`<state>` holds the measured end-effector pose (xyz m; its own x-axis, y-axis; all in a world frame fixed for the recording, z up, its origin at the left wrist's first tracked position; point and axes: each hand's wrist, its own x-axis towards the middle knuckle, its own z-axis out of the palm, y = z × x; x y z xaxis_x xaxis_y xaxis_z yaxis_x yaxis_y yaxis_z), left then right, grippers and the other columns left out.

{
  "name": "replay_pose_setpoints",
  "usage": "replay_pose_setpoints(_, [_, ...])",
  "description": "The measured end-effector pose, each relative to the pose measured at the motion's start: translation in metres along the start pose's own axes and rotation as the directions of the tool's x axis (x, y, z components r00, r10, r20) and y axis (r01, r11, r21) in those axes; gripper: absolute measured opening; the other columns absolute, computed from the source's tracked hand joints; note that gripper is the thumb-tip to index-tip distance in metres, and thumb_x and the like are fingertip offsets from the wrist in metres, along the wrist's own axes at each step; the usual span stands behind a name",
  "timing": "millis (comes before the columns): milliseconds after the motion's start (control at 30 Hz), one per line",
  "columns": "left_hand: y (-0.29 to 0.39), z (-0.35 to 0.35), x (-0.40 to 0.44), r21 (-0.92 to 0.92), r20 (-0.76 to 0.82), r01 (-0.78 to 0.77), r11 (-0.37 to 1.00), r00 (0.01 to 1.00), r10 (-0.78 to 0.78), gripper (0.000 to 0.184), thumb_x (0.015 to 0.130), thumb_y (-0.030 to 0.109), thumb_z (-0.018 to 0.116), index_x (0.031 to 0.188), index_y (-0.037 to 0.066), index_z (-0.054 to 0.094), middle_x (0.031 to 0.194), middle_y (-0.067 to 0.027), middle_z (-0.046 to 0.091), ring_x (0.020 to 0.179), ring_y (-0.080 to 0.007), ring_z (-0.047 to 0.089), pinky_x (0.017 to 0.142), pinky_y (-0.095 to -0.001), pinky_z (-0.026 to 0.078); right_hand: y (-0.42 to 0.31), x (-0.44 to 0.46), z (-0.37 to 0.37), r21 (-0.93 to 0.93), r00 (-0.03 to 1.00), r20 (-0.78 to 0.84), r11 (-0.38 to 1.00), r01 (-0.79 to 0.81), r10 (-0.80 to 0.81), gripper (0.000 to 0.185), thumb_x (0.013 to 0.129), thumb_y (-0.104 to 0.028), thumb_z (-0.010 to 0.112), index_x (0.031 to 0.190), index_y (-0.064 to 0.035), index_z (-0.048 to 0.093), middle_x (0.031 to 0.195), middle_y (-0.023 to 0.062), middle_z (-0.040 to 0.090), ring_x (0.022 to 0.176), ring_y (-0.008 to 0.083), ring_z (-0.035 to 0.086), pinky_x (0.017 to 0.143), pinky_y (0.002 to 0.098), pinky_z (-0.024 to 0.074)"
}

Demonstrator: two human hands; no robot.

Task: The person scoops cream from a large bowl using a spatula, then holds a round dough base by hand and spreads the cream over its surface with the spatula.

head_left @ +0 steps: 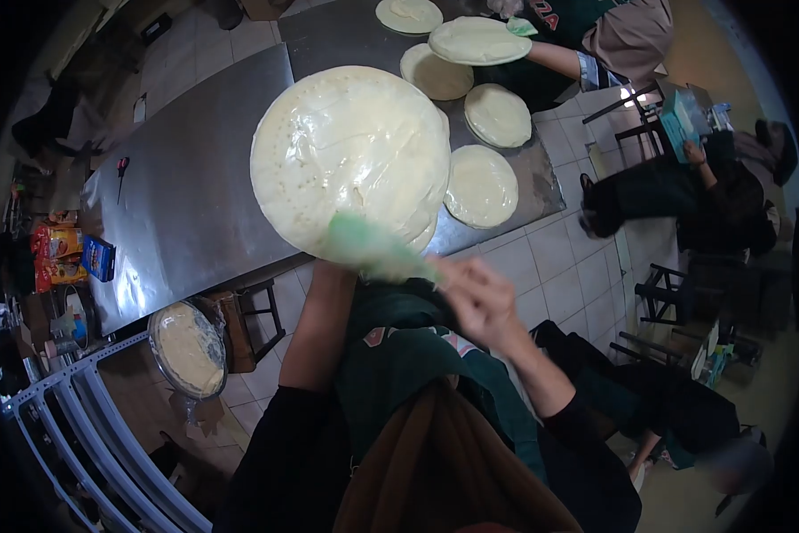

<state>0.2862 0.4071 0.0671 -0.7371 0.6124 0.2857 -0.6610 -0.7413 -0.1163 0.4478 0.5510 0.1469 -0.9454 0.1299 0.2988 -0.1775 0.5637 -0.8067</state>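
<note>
A large round flat base (279, 151) covered with glossy cream-coloured spread is held up over the steel table. My left forearm reaches beneath its near edge, and my left hand is hidden under it. My right hand (484, 298) is closed round a green spatula (364, 242), which is blurred by motion. The spatula's blade lies over the near edge of the base. Part of another round base shows just under the right edge of the held one.
On the steel table (195, 178) are more coated rounds (482, 186), a small red-handled tool (122, 169) and packets (57, 253). A co-worker's arm (555, 58) holds a coated round at the top. A bowl of cream mixture (188, 349) stands lower left. Other people are at right.
</note>
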Motion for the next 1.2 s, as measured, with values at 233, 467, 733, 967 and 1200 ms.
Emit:
replay_pose_setpoints(233, [-0.002, 0.000, -0.002, 0.009, -0.001, 0.004, 1.000, 1.000, -0.004, 0.068, 0.087, 0.055, 0.043, 0.138, 0.010, 0.037, 0.141, -0.0127, 0.039, 0.128, -0.0348, 0.038, 0.105, -0.0564, 0.031, -0.005, 0.024, -0.009, -0.153, 0.997, 0.066, 0.987, 0.048, -0.038, 0.050, 0.077, 0.002, 0.063, 0.122, -0.0176, 0.060, 0.069, 0.0074, 0.055, 0.057, 0.0224, 0.056, 0.054, 0.0330, 0.0466])
replay_pose_setpoints(467, [0.002, 0.000, -0.010, 0.018, -0.002, -0.003, 1.000, 1.000, 0.003, 0.067, 0.088, 0.054, 0.043, 0.137, 0.010, 0.037, 0.140, -0.0129, 0.040, 0.127, -0.0345, 0.039, 0.104, -0.0558, 0.032, 0.018, 0.019, -0.021, -0.111, 0.989, -0.055, 0.983, -0.145, 0.140, 0.045, 0.075, 0.002, 0.063, 0.117, -0.0128, 0.063, 0.067, 0.0082, 0.054, 0.060, 0.0240, 0.058, 0.056, 0.0353, 0.0473])
replay_pose_setpoints(733, [0.006, -0.002, -0.018, 0.035, -0.017, -0.008, 0.999, 1.000, 0.009, 0.066, 0.088, 0.053, 0.043, 0.137, 0.009, 0.038, 0.140, -0.0130, 0.040, 0.127, -0.0341, 0.040, 0.104, -0.0551, 0.033, 0.014, -0.005, -0.008, -0.065, 0.995, -0.082, 0.996, -0.069, 0.063, 0.042, 0.076, 0.006, 0.061, 0.117, -0.0012, 0.061, 0.065, 0.0081, 0.053, 0.056, 0.0168, 0.051, 0.053, 0.0266, 0.0410])
replay_pose_setpoints(967, [0.007, 0.005, -0.020, 0.005, 0.029, -0.009, 1.000, 1.000, 0.009, 0.066, 0.088, 0.053, 0.043, 0.137, 0.010, 0.038, 0.139, -0.0132, 0.041, 0.127, -0.0339, 0.041, 0.104, -0.0551, 0.033, -0.008, -0.021, 0.020, 0.073, 0.999, 0.007, 0.996, 0.047, -0.047, 0.039, 0.076, 0.007, 0.062, 0.115, -0.0005, 0.062, 0.067, 0.0109, 0.054, 0.056, 0.0195, 0.052, 0.054, 0.0299, 0.0442])
replay_pose_setpoints(1200, [0.005, 0.010, -0.016, -0.051, 0.093, 0.006, 0.999, 0.996, -0.001, 0.066, 0.088, 0.053, 0.044, 0.137, 0.010, 0.038, 0.138, -0.0135, 0.042, 0.126, -0.0337, 0.041, 0.103, -0.0554, 0.034, 0.025, -0.011, 0.014, 0.079, 0.990, -0.064, 0.989, -0.123, 0.128, 0.036, 0.078, 0.005, 0.063, 0.114, 0.0009, 0.063, 0.081, 0.0138, 0.064, 0.078, 0.0193, 0.060, 0.071, 0.0291, 0.0473])
